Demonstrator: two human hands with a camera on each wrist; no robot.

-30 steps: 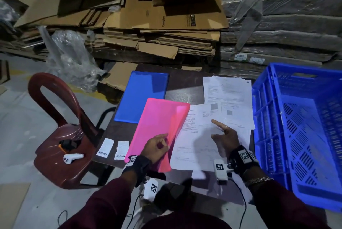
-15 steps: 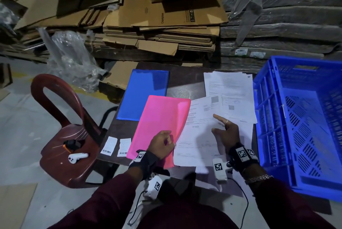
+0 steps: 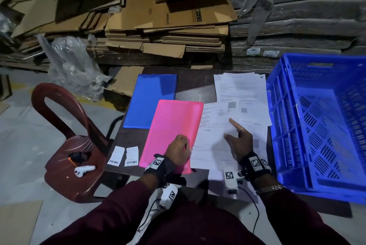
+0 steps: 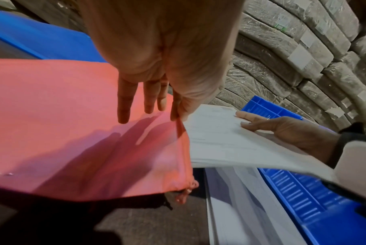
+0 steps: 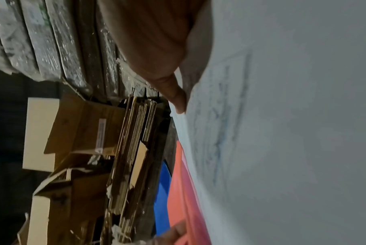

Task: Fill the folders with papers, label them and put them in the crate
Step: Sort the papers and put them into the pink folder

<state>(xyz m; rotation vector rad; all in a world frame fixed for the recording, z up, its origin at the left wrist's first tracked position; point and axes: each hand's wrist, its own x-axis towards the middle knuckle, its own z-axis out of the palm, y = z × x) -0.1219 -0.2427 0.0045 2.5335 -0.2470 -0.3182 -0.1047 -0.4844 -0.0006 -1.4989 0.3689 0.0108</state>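
A pink folder [image 3: 174, 126] lies slanted at the middle of the dark table [image 3: 196, 88]. My left hand [image 3: 185, 146] pinches its right edge near the front, thumb against index finger [image 4: 175, 114]. A printed sheet [image 3: 213, 132] lies right beside the folder, its left edge at the folder's open side. My right hand [image 3: 230, 129] rests on this sheet with index finger straight and thumb spread. More papers [image 3: 239, 90] are stacked behind it. A blue folder [image 3: 152, 100] lies at the back left. Two barcode labels [image 3: 123, 155] sit at the front left corner. The blue crate [image 3: 316, 126] stands on the right.
A red plastic chair [image 3: 65, 145] with a white handheld device [image 3: 84, 170] on its seat stands left of the table. Flattened cardboard boxes [image 3: 168, 27] and wrapped grey bundles [image 3: 297, 17] are piled behind. Clear plastic wrap [image 3: 73, 66] lies on the floor at the back left.
Both hands stay where they were, the left on the pink folder's edge and the right on the sheet. Only the view has shifted slightly.
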